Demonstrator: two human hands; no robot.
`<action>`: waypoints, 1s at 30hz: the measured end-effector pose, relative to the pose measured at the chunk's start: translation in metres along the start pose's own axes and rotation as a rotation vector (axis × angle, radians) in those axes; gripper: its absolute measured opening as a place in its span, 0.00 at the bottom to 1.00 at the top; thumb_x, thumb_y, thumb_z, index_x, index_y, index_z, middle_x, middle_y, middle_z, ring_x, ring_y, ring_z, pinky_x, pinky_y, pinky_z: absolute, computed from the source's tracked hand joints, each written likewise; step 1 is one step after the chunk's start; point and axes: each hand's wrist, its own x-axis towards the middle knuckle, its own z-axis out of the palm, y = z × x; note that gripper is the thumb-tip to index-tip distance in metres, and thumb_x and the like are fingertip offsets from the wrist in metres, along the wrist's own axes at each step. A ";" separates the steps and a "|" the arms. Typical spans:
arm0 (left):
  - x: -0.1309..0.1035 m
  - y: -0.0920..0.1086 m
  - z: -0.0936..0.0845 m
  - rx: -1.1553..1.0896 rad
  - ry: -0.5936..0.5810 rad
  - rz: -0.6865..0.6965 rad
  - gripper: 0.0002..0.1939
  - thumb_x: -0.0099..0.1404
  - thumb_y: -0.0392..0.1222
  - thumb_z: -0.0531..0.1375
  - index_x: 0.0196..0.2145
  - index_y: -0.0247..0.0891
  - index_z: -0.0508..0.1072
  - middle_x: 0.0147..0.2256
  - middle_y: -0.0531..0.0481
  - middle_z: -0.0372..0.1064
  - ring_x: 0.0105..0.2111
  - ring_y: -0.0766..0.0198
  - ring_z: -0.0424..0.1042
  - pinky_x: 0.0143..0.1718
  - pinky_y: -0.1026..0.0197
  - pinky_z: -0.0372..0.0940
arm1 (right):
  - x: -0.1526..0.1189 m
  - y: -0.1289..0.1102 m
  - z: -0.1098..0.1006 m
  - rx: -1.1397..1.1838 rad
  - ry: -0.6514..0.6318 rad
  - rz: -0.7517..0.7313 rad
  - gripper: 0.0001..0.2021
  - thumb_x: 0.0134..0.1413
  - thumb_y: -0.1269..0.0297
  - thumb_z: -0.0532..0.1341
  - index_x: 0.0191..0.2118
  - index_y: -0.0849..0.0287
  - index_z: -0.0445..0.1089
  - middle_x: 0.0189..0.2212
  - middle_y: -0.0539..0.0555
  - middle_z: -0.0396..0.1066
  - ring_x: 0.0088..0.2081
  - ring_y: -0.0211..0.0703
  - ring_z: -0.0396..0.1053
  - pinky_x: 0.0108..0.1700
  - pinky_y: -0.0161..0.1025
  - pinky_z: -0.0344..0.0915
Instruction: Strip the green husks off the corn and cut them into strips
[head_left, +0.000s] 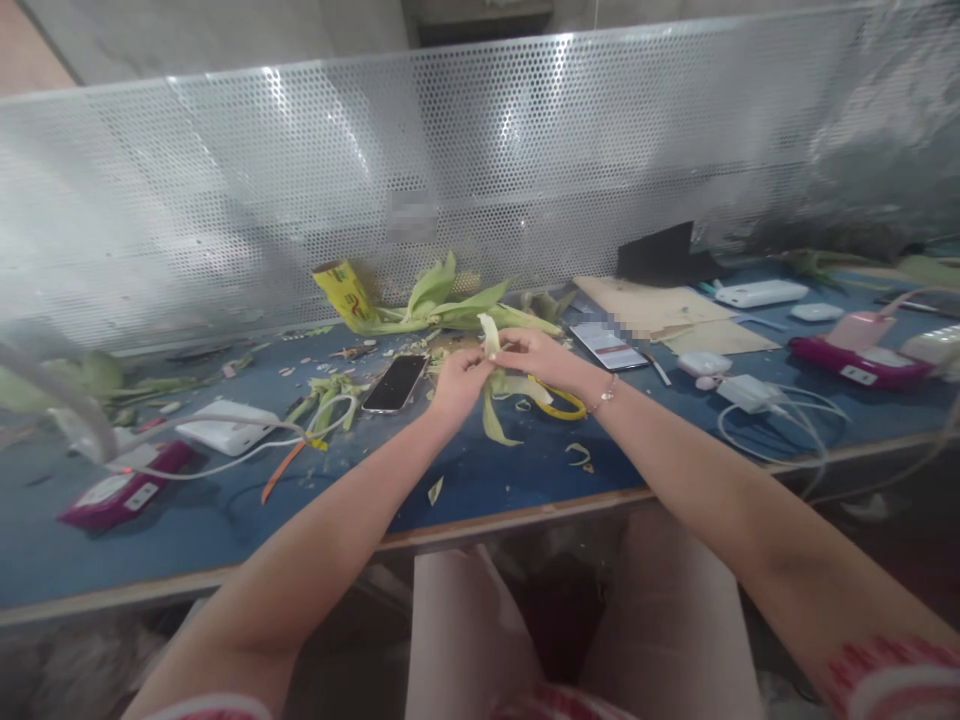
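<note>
Both forearms reach forward and converge, elbows bent and low. Left hand (463, 375): fingers curled, thumb and fingertips pinched together. Right hand (521, 352): wrist angled inward, fingers bent, pinching toward the left fingertips. Hands close together at mid-view. Thin bracelet (608, 393) at right wrist. Patterned red-and-white sleeves (896, 680) on both arms. Thighs (469, 630) below, slightly apart.

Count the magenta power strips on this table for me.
2: one strip on the left of the blue table, the other strip on the right. Clutter may hide more.

Red-and-white sleeves, thin bracelet (609, 390)
</note>
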 end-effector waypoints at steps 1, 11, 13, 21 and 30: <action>-0.001 0.000 0.000 -0.034 -0.026 -0.020 0.10 0.48 0.41 0.61 0.15 0.35 0.65 0.15 0.57 0.54 0.16 0.73 0.50 0.16 0.68 0.43 | 0.000 0.000 0.002 0.015 0.024 0.006 0.10 0.49 0.58 0.61 0.33 0.60 0.68 0.26 0.48 0.65 0.26 0.34 0.60 0.28 0.34 0.58; -0.009 0.006 0.004 -0.192 -0.192 -0.218 0.15 0.47 0.49 0.67 0.22 0.34 0.72 0.13 0.59 0.50 0.11 0.78 0.44 0.14 0.67 0.35 | 0.002 0.001 0.003 0.141 0.134 0.003 0.07 0.46 0.61 0.62 0.28 0.59 0.65 0.23 0.48 0.65 0.26 0.36 0.63 0.29 0.36 0.61; -0.009 0.007 0.003 -0.184 -0.199 -0.237 0.15 0.47 0.48 0.68 0.22 0.34 0.71 0.12 0.60 0.49 0.10 0.77 0.45 0.13 0.67 0.34 | 0.002 0.002 0.003 0.116 0.144 -0.014 0.08 0.45 0.61 0.62 0.27 0.59 0.65 0.23 0.48 0.66 0.26 0.36 0.63 0.29 0.36 0.61; -0.010 0.010 0.005 -0.102 -0.198 -0.226 0.18 0.47 0.48 0.67 0.14 0.35 0.65 0.10 0.59 0.48 0.10 0.77 0.44 0.14 0.67 0.36 | 0.004 0.006 0.006 0.039 0.233 -0.042 0.08 0.46 0.61 0.61 0.26 0.59 0.64 0.20 0.47 0.63 0.21 0.33 0.59 0.26 0.35 0.57; -0.010 0.012 0.007 -0.037 -0.167 -0.187 0.13 0.46 0.41 0.67 0.13 0.35 0.68 0.11 0.55 0.57 0.11 0.74 0.50 0.15 0.66 0.43 | 0.006 0.010 0.010 -0.086 0.398 -0.019 0.10 0.48 0.59 0.60 0.24 0.58 0.62 0.17 0.46 0.61 0.21 0.36 0.60 0.26 0.37 0.56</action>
